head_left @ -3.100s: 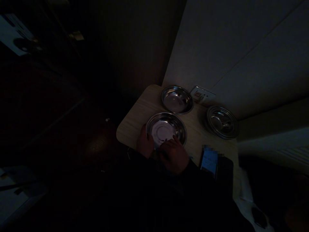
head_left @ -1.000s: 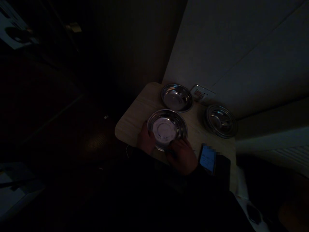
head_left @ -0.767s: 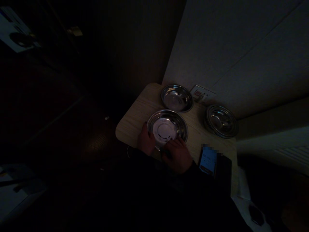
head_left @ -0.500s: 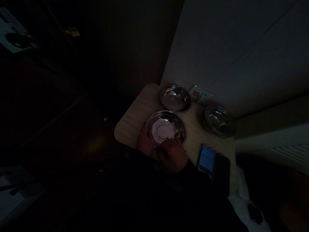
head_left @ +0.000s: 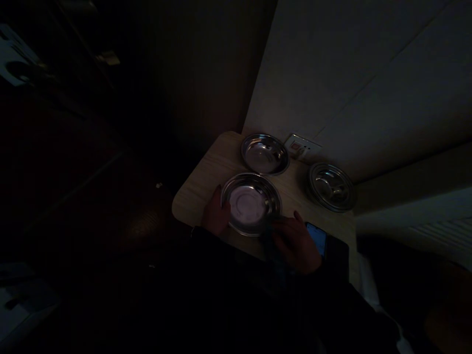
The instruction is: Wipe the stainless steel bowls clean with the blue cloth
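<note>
On the pale wood-grain table (head_left: 199, 189), the left hand (head_left: 216, 216) grips the shallow round steel bowl (head_left: 246, 204) by its rim. I cannot confirm the right hand's (head_left: 298, 245) grip. Caution: one-sided rim pressure could slide or tip the bowl.

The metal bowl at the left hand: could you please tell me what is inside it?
Inside the metal bowl, a ringed base and reflections show. The left hand covers part of its left rim; the lower-right rim, near the right hand, is hidden or too dark.
</note>
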`<action>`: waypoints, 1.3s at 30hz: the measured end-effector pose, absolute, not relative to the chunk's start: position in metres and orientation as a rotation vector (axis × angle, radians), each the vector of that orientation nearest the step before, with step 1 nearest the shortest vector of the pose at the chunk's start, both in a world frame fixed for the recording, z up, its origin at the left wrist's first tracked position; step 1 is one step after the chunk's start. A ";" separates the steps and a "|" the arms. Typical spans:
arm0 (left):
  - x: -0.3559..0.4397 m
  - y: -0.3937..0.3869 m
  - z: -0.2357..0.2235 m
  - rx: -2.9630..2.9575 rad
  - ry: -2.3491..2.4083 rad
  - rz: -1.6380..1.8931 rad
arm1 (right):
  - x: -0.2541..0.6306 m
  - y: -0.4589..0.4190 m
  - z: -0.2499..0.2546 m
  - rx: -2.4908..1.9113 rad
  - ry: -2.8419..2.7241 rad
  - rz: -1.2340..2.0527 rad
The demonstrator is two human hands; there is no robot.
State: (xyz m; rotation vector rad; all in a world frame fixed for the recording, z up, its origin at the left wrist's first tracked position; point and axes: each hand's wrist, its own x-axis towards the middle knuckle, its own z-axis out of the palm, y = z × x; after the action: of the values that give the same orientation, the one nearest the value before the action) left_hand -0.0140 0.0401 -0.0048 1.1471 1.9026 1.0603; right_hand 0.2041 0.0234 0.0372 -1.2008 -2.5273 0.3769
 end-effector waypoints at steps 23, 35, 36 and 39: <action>0.001 0.023 -0.020 1.033 1.774 1.308 | 0.194 0.022 0.038 -1.161 -2.680 0.412; 0.003 0.024 -0.017 1.049 1.912 1.145 | 0.167 0.026 0.042 -1.211 -2.787 0.503; 0.003 0.025 -0.016 1.056 1.913 1.129 | 0.160 0.026 0.042 -1.225 -2.792 0.519; 0.002 0.026 -0.012 1.085 1.906 1.093 | 0.139 0.023 0.041 -1.291 -2.768 0.559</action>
State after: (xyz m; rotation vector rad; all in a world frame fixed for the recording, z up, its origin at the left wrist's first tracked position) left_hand 0.0020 0.0256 -0.0115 1.0854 1.9064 1.0928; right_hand 0.1390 0.0232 0.0410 -1.2915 -2.7684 0.5588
